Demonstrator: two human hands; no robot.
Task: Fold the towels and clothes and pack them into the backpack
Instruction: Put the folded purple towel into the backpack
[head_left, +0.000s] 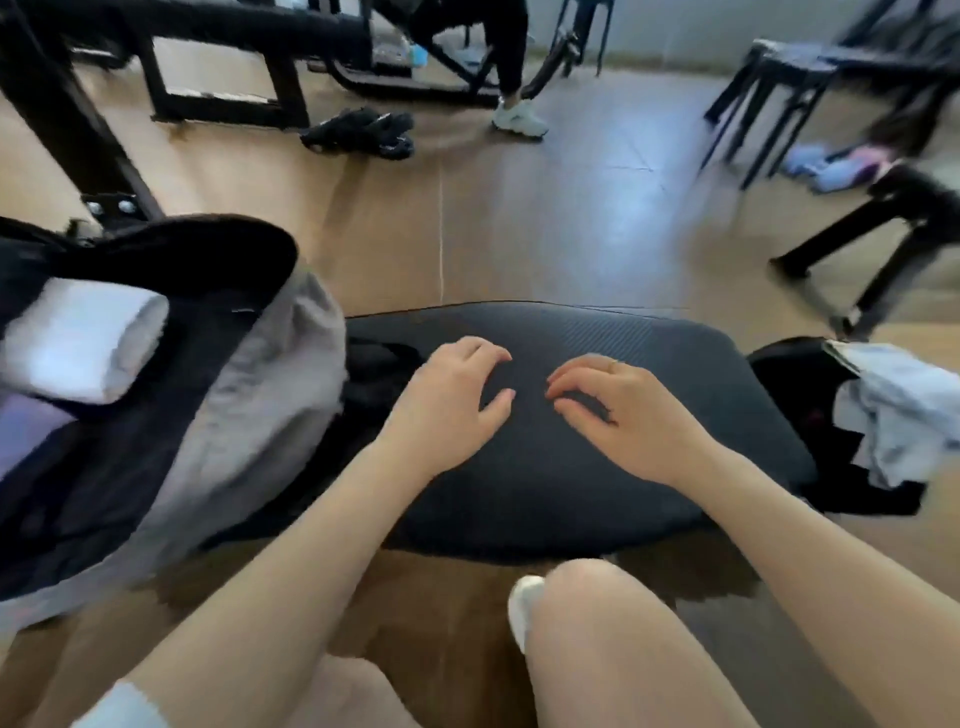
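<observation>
Over one dark cushion (571, 467), two empty hands (540, 405).

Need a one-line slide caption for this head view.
Both hands, left and right, hover empty over the dark mat, backpack open beside them.

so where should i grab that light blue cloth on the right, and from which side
Take the light blue cloth at its crumpled near-left edge, where loose folds droop over the dark bag and give something to pinch. Come in from the left with the right hand, the nearer one, which holds nothing and hovers over the dark mat.
</observation>
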